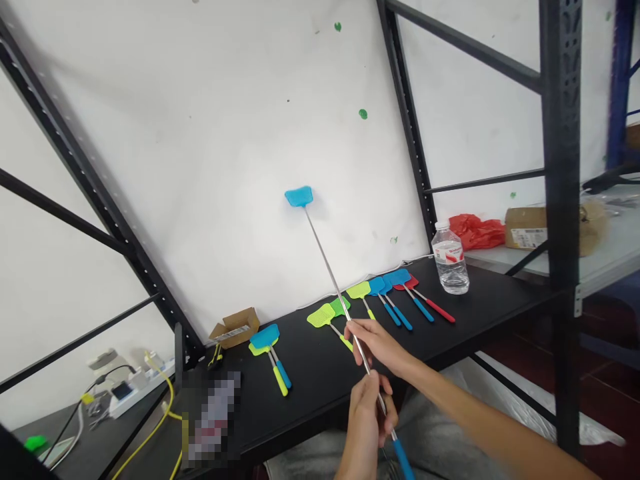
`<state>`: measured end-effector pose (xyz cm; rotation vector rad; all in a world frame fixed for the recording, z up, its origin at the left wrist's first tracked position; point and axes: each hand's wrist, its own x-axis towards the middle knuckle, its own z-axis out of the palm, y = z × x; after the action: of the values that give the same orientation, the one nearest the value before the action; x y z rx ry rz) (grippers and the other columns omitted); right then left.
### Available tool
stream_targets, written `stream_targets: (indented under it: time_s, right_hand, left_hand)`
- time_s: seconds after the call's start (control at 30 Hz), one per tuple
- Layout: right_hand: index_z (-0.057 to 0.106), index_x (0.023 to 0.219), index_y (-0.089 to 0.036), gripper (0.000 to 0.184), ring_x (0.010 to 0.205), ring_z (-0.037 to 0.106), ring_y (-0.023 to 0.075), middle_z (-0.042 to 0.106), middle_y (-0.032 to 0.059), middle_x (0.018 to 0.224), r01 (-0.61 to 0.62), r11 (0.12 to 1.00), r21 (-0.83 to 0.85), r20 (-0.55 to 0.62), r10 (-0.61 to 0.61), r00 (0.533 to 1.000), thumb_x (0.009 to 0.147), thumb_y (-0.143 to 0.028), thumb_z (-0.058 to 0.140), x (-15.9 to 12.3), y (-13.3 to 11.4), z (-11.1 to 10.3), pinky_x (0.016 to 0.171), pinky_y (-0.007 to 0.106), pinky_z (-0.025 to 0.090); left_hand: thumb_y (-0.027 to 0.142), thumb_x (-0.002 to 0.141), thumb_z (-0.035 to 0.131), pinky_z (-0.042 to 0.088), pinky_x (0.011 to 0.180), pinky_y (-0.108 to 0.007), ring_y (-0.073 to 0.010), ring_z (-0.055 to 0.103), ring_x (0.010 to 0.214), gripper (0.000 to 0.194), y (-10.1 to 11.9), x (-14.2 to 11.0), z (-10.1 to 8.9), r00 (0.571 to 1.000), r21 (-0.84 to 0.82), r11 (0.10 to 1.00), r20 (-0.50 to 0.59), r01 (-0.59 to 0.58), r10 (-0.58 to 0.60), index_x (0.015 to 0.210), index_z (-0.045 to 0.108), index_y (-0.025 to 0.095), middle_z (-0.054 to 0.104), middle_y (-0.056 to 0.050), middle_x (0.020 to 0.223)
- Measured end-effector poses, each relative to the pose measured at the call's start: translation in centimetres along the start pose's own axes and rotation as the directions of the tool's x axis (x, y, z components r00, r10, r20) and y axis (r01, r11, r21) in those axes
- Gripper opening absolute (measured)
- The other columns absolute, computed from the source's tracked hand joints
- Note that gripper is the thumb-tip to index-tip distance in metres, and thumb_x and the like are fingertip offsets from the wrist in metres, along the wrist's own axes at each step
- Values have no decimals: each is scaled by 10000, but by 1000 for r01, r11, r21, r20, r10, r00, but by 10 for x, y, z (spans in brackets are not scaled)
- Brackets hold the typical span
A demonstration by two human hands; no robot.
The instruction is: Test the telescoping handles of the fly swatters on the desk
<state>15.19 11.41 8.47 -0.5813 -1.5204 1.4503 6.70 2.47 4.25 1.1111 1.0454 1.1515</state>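
I hold a blue fly swatter whose metal rod (327, 267) is drawn out long, its blue head (299, 196) raised up against the white wall. My left hand (366, 420) is closed around the rod just above the blue handle (403, 460). My right hand (377, 343) pinches the rod a little higher up. Below on the black shelf (320, 380) lie more short swatters: a blue and yellow pair (270, 347), green and yellow ones (330, 315), and a blue and red group (395, 283).
A clear water bottle (450, 259) stands at the shelf's right end. A small open cardboard box (235, 327) sits by the wall. Black rack posts (560, 200) frame the shelf. A power strip with yellow cable (135, 387) lies at lower left. A red bag (477, 230) and a box rest at right.
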Motion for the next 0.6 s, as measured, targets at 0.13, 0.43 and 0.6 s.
stream_targets:
  time_s: [0.13, 0.43, 0.6]
  right_hand:
    - [606, 902, -158, 396, 464, 514, 110, 639, 23, 575, 37, 989, 145, 18, -40, 999, 901, -544, 516, -13, -26, -8, 430, 202, 375]
    - [546, 863, -186, 279, 401, 100, 42, 233, -108, 538, 113, 697, 708, -67, -92, 993, 860, -439, 665, -28, -74, -29, 336, 170, 117]
    - [462, 741, -205, 400, 426, 1, 57, 128, -118, 507, 166, 730, 662, -157, -82, 984, 845, -552, 634, -34, -88, -41, 335, 189, 55]
  left_hand:
    - [672, 863, 433, 99, 314, -202, -57, 201, 289, 502, 9, -13, 5, 994, 25, 998, 94, -64, 61, 739, 498, 190, 413, 67, 340]
    - [594, 900, 464, 369, 582, -230, -92, 462, 508, 489, 4, -27, 6, 935, 360, 921, 354, -150, 14, 648, 479, 176, 551, -3, 511]
    - [739, 762, 536, 239, 408, -216, -64, 282, 381, 546, -26, -22, 16, 971, 293, 948, 156, 128, -179, 660, 425, 215, 366, 90, 439]
